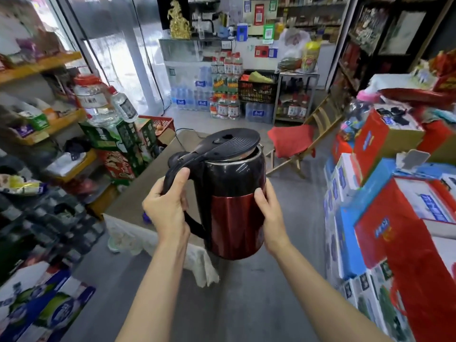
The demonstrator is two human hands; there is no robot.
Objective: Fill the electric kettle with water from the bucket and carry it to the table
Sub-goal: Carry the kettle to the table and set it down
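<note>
I hold the electric kettle in the air in front of me; it has a black upper body, a dark red lower half and a black ribbed lid slightly ajar. My left hand grips the black handle, thumb near the lid hinge. My right hand presses against the kettle's right side. Behind the kettle is the table with a brown top and a white cloth hanging at its near edge. No bucket is in view.
Shelves and stacked boxes crowd the left. Red and blue cartons are piled on the right. A folding wooden chair with a red cushion stands beyond the table. Bottled water packs line the back. Grey floor runs between.
</note>
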